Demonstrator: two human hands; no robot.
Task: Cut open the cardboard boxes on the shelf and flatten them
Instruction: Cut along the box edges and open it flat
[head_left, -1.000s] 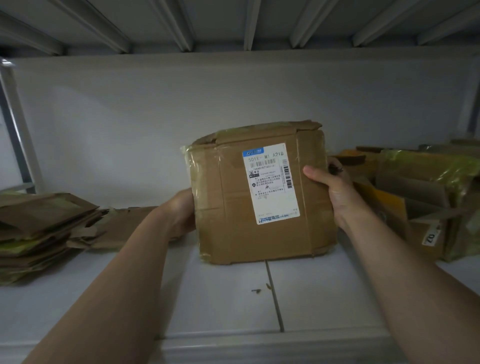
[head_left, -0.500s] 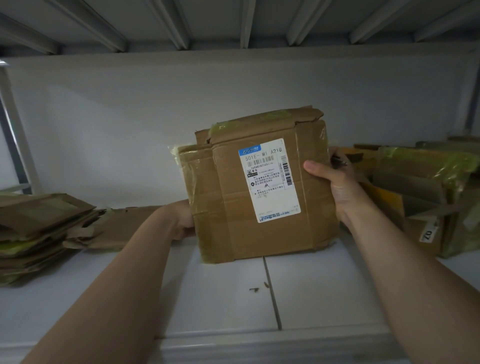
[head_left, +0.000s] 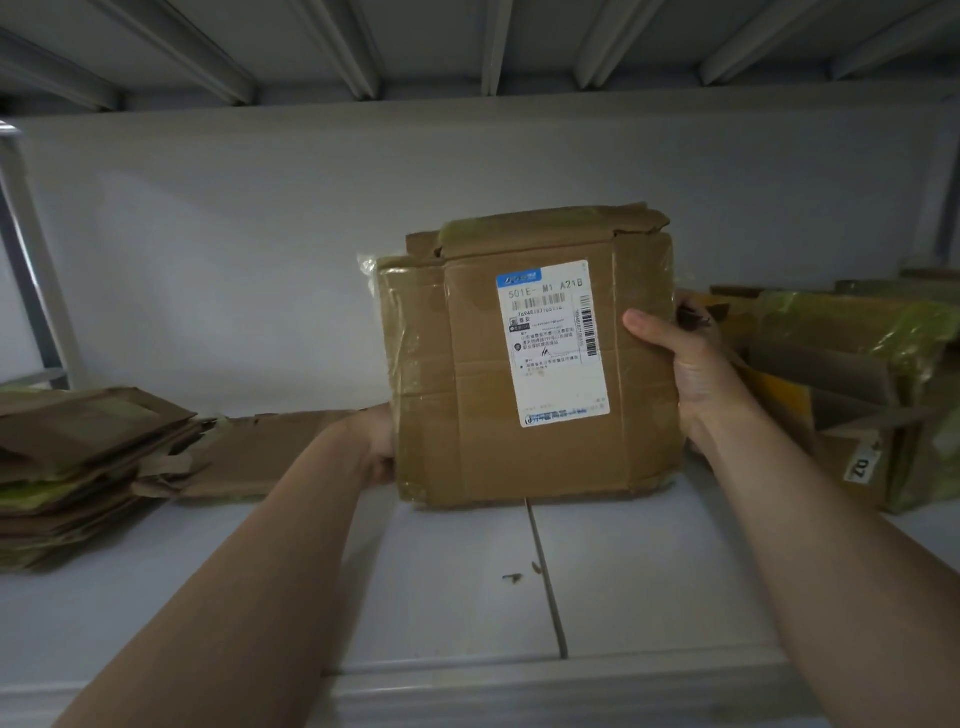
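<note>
A brown cardboard box (head_left: 467, 395) with a white shipping label (head_left: 556, 343) stands upright on its edge at the middle of the white shelf (head_left: 457, 582). Its panels look pressed nearly flat, with clear tape down its left side. My left hand (head_left: 376, 447) grips its lower left edge, mostly hidden behind the cardboard. My right hand (head_left: 680, 364) grips its right edge, thumb across the front, and a small dark object (head_left: 693, 314) shows behind the fingers.
A stack of flattened cardboard (head_left: 78, 467) lies at the left, with another flat piece (head_left: 260, 457) beside it. Several unflattened boxes (head_left: 841, 384), some with green tape, crowd the right end. A metal upright (head_left: 31, 270) stands far left. Shelf beams run overhead.
The box has been lifted slightly and its left side has spread out flatter. My left hand has slid down to the lower left edge. My right hand kept its grip.
</note>
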